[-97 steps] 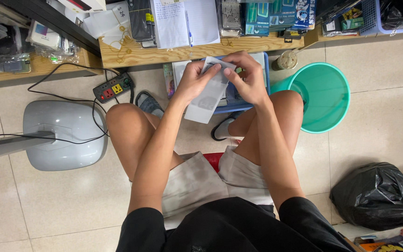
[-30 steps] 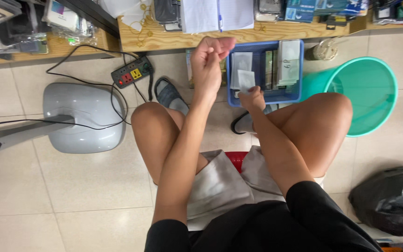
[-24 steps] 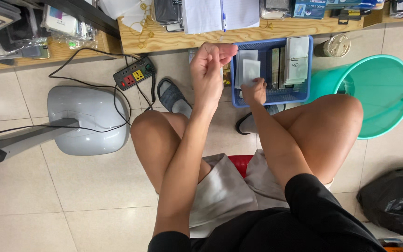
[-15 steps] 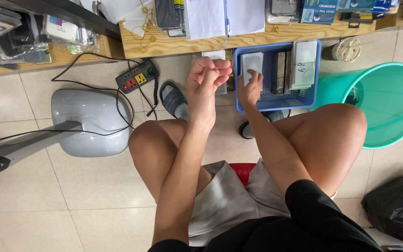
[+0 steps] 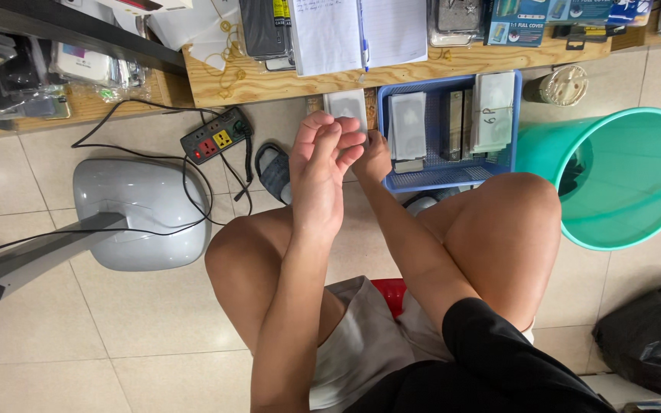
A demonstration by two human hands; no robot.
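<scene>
Crate (image 5: pixel 453 177) set on floor below wooden shelf (image 5: pixel 392 73), w/ packets (image 5: pixel 407 126) stood inside; bucket (image 5: pixel 621 180) to its right, power strip (image 5: pixel 216 136) and fan base (image 5: pixel 143 210) to left.

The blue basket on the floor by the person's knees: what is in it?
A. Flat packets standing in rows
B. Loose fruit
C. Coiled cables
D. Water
A: the blue basket holds flat white and dark packets standing on edge in rows, just beyond the right hand.
</scene>
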